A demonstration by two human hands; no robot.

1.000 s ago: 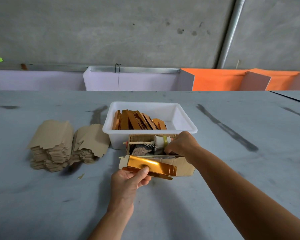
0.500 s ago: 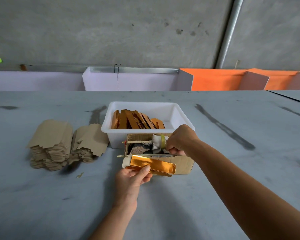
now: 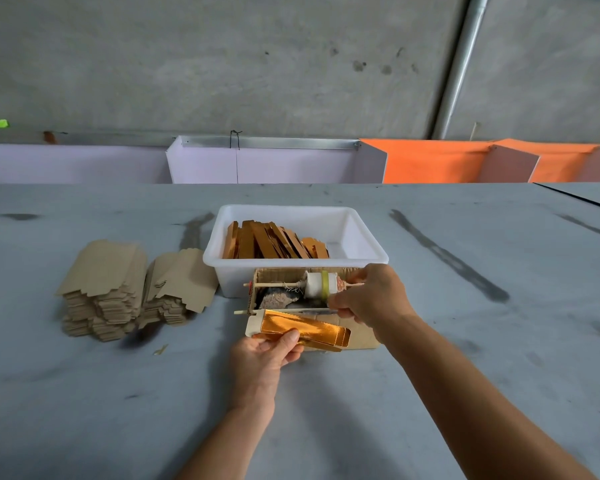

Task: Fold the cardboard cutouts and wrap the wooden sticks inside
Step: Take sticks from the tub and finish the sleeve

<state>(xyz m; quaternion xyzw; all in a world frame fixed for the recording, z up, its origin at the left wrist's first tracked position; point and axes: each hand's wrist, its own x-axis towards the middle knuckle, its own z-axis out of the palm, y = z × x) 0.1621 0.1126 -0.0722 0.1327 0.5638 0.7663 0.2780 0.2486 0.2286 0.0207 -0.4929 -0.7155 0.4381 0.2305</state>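
While left hand (image 3: 267, 355) still pinches gold-foil cutout (image 3: 302, 330), right hand (image 3: 368, 296) has lifted, fingers clamped on wooden stick (image 3: 291, 310); insertion likely next.

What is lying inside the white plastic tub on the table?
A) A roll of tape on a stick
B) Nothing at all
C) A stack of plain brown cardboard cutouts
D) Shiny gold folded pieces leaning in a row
D: the white tub holds a row of shiny gold folded pieces leaning together at its left side, while the plain brown cutouts sit stacked outside it on the table.
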